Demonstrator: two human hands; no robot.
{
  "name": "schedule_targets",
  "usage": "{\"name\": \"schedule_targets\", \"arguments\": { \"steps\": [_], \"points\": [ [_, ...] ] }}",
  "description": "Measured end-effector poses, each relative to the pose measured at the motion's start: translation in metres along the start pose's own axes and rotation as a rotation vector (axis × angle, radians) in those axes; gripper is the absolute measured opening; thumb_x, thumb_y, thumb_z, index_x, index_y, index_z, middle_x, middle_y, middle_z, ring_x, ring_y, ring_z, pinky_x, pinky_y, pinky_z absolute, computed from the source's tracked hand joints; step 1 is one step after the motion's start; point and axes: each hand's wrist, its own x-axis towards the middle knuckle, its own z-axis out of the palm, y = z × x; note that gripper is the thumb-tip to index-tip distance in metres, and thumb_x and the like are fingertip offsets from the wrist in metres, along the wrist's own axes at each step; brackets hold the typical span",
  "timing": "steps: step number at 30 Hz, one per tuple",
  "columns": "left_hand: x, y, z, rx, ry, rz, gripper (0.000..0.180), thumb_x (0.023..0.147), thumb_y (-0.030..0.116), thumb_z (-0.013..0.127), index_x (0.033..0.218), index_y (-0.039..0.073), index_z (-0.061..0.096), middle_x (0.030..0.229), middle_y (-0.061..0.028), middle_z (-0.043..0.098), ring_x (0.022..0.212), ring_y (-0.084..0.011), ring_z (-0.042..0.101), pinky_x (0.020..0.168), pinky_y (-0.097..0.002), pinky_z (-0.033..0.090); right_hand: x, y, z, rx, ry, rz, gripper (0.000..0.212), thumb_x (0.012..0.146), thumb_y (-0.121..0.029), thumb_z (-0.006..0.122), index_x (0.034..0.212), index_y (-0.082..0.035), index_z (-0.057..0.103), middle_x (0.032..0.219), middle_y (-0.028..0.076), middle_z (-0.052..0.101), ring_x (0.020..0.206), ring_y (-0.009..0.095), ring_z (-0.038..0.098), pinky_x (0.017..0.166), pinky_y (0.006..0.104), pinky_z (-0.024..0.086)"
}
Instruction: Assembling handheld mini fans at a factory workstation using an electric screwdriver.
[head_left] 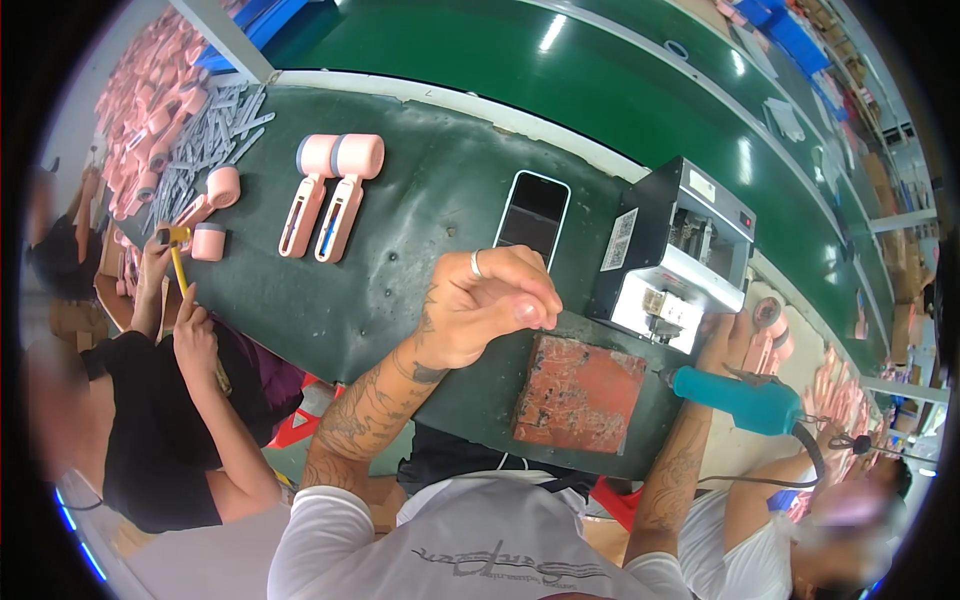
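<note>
Two handheld devices [345,195] left of phone [535,210] on tabletop [410,290], machine [665,250] right, block [580,395] before machine

Dark lettering [497,562] (script-like) marks the shirt [450,520]; a label [619,240], the machine [662,262].

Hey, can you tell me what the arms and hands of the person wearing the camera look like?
Short white sleeves cover the upper arms. The left forearm and right forearm bear dark tattoos. The left hand wears a silver-coloured ring.

Phone [533,212] lying flat, blue crates [797,45] — beyond
</note>
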Motion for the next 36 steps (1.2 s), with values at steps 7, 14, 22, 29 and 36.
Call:
{"name": "schedule_targets", "arguments": {
  "steps": [7,14,22,29,36],
  "points": [
    [0.001,-0.002,0.001,0.046,0.027,-0.023,0.013,0.100,0.004,0.057,0.104,-0.005,0.066,0.093,-0.0145,0.067,0.082,-0.0182,0.064,0.073,-0.0310,0.052,0.000,0.001,-0.024,0.665,-0.050,-0.410,0.062,0.102,-0.049,0.041,0.121,0.007,0.059,0.082,0.011,0.061,0.082,0.021,0.057,0.083,0.0345,0.046],
    [0.009,-0.008,-0.003,-0.517,0.179,-0.280,0.023,0.101,0.027,0.046,0.085,0.010,0.050,0.080,-0.0100,0.059,0.074,-0.0183,0.051,0.073,-0.0325,0.039,-0.061,-0.089,0.000,0.550,0.115,-0.386,0.106,0.089,-0.086,0.025,0.132,0.007,0.049,0.102,0.026,0.064,0.093,0.034,0.063,0.085,0.0442,0.050],
    [0.012,-0.009,-0.008,-0.620,0.114,-0.300,0.024,0.099,0.027,0.043,0.078,0.014,0.040,0.069,-0.0035,0.046,0.067,-0.0151,0.042,0.070,-0.0312,0.034,-0.087,-0.111,0.012,0.440,0.063,-0.323,0.068,0.094,-0.037,0.069,0.139,0.006,0.042,0.109,0.020,0.066,0.091,0.028,0.068,0.081,0.0372,0.055],
    [0.012,-0.012,-0.005,-0.650,0.114,-0.289,0.024,0.098,0.027,0.043,0.078,0.014,0.041,0.069,-0.0035,0.046,0.067,-0.0150,0.042,0.070,-0.0312,0.034,-0.102,-0.115,0.005,0.448,0.058,-0.216,0.066,0.093,-0.036,0.070,0.137,0.006,0.045,0.105,0.018,0.066,0.082,0.023,0.067,0.073,0.0340,0.054],
    [0.013,-0.003,-0.003,-0.557,0.167,-0.326,0.020,0.094,0.020,0.050,0.077,0.014,0.041,0.069,-0.0011,0.040,0.066,-0.0133,0.038,0.067,-0.0306,0.033,-0.117,-0.121,-0.009,0.784,-0.241,-0.106,0.053,0.081,-0.025,0.075,0.120,0.003,0.053,0.087,0.012,0.060,0.068,0.017,0.054,0.065,0.0319,0.043]
  ]
}}
